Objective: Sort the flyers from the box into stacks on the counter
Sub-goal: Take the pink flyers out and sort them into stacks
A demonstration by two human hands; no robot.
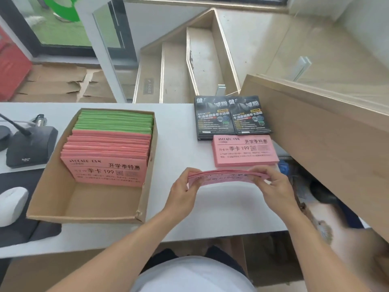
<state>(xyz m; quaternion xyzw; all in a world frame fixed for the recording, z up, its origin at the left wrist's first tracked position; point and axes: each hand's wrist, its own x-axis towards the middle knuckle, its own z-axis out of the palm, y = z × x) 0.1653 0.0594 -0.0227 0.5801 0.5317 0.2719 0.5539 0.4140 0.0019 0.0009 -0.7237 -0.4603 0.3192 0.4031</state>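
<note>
Pink flyers, a bowed bundle pinched at each end by left hand and right hand, above the surface just before the pink stack (box half full). Likely to slip and fan out if loosened.

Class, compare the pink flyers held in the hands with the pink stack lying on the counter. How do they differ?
The held pink flyers are gripped at both ends by the left hand and right hand, above the counter; the pink stack lies flat on it, untouched. Held ones bow upward; the stack is flat. Both are pink with black print.
</note>
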